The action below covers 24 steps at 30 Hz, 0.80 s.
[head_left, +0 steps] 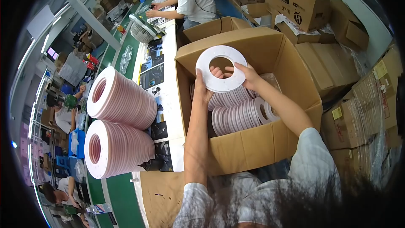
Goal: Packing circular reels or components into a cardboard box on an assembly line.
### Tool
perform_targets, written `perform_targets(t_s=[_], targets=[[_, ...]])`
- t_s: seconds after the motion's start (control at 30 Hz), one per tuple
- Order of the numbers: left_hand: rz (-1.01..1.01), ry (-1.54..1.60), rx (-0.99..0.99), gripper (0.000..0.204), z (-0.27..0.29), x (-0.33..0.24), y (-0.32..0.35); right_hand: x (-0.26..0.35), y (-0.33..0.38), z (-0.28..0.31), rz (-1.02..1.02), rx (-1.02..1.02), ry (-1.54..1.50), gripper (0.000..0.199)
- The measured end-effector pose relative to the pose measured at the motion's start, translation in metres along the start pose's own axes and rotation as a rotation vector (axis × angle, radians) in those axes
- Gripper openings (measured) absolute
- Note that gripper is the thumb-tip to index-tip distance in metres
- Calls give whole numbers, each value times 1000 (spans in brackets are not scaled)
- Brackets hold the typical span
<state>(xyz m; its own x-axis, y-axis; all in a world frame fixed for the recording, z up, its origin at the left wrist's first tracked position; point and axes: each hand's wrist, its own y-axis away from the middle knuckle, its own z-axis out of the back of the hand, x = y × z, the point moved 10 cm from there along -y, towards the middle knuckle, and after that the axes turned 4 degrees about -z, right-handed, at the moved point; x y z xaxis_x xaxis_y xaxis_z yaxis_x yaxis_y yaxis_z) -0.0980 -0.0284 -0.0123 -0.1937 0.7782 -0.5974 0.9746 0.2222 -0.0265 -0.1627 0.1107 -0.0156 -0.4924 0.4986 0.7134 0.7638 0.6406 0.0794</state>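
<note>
Cardboard box [270, 143] beside the white workbench [171, 97]; both hands' grip holds a white ring [219, 82].

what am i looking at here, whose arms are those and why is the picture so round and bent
The picture comes from a wide fisheye camera worn on a person's head, looking down, so straight edges bend. The two bare arms are that person's own. The left hand and right hand together hold a flat white ring-shaped disc over an open brown cardboard box, which holds rows of similar pale pink rings. Two long stacks of pink rings lie on the white worktable to the left. Another person in a white shirt works farther along.
</note>
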Motion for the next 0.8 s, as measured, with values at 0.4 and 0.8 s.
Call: perform_targets(t_s=[0.4, 0.8], targets=[[-35, -2359, 633, 56, -121, 3, 53, 5, 12, -19, -46, -15, 113, 34], [-232, -2675, 489, 40, -220, -165, 163, -17, 36, -51, -261, 188, 195, 46]])
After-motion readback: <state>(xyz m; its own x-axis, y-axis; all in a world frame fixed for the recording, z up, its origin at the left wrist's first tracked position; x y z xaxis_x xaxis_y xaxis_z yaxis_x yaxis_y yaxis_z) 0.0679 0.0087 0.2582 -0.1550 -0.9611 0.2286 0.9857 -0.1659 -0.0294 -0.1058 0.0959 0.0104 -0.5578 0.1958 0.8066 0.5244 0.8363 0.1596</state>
